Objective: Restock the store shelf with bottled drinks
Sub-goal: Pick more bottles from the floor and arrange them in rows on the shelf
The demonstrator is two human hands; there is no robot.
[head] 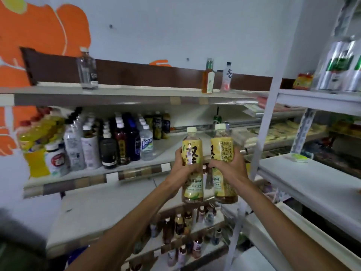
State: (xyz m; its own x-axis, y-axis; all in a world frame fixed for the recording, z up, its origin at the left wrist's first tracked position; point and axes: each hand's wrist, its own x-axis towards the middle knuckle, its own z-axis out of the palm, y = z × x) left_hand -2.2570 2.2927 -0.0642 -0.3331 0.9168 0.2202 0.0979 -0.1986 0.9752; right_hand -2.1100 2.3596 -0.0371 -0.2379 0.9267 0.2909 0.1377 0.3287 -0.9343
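Note:
I hold two yellow-labelled tea bottles with white caps upright in front of the shelves. My left hand [182, 169] grips the left bottle [192, 151] round its middle. My right hand [229, 166] grips the right bottle [222, 147] the same way. Both bottles hang in the air just before the right part of the middle shelf [136, 169]. That shelf carries several rows of bottled drinks [109, 145] on its left part, while its right part lies bare behind the two bottles.
The top shelf [136, 90] bears a clear bottle [87, 69], an amber bottle [208, 77] and a pink one [226, 79]. Lower shelves [185, 225] hold several small bottles. A white upright post [267, 114] separates a right-hand rack [312, 184] with cans and packets.

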